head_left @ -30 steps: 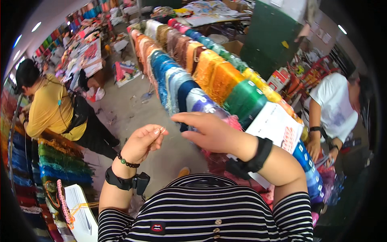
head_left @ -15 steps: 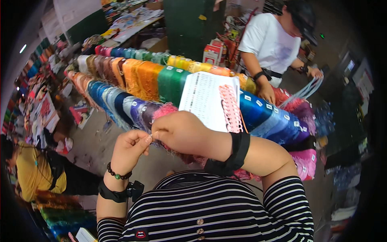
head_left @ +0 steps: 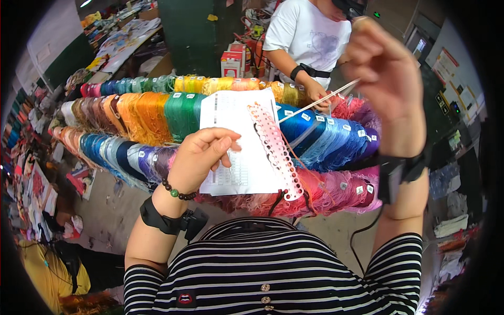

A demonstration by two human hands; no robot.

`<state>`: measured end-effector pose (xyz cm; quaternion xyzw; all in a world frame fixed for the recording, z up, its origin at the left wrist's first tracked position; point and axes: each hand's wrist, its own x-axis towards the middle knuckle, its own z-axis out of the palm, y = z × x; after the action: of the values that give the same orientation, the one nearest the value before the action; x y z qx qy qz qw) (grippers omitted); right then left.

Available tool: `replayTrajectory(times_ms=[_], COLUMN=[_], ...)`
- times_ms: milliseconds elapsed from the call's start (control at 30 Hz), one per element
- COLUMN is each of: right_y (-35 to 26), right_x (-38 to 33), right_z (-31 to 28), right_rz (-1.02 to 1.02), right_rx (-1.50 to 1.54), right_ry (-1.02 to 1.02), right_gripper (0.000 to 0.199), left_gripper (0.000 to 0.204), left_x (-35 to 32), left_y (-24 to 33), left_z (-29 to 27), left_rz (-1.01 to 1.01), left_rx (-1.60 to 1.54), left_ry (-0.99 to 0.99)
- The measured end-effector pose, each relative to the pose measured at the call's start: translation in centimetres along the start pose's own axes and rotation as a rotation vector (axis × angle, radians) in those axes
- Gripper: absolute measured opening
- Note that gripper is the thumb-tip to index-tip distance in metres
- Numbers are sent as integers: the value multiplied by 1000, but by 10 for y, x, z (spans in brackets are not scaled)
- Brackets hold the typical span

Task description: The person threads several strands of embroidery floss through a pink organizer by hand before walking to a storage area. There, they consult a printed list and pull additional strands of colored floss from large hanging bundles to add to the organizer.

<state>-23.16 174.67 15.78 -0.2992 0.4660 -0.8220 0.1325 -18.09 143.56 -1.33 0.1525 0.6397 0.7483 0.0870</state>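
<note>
My left hand (head_left: 207,152) hovers over the left side of a printed paper sheet (head_left: 226,113). Its fingers are half curled and apart, with no held thing visible. At the right, my raised right hand (head_left: 391,79) is smeared by motion. Pale thread strands (head_left: 320,102) slant from beside the sheet up to its fingertips. I cannot tell whether it grips them or they pass behind. A pink strip with holed edges (head_left: 273,152) lies on the sheet, with dark and orange threads along it. Under the sheet hang rows of thread skeins, including green ones (head_left: 181,115).
A co-worker in a white shirt (head_left: 307,31) stands across the rack, one hand (head_left: 316,94) at the blue skeins (head_left: 304,126). Pink skeins (head_left: 336,191) hang at the near right. A person in yellow (head_left: 44,270) is at lower left. Red-white boxes (head_left: 231,63) stand behind.
My hands have come apart from a pinch together; the right swung up and right, the left stays low. My view has shifted right, revealing more of the sheet and strip.
</note>
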Motion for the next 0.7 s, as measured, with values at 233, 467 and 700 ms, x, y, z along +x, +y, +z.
replayTrajectory(times_ms=[233, 467, 700], right_y=[-160, 7, -85], right_x=[-66, -9, 22], right_z=[-61, -50, -26], right_rz=[-914, -310, -722], right_rx=[-1056, -1072, -1124], right_ry=[1017, 729, 860], right_gripper=[32, 28, 13], left_gripper=[28, 29, 25], left_x=[51, 122, 151], left_y=[-13, -36, -61], left_z=[-34, -23, -24], left_rz=[-165, -259, -258], left_rx=[245, 264, 304], left_ry=[52, -17, -24])
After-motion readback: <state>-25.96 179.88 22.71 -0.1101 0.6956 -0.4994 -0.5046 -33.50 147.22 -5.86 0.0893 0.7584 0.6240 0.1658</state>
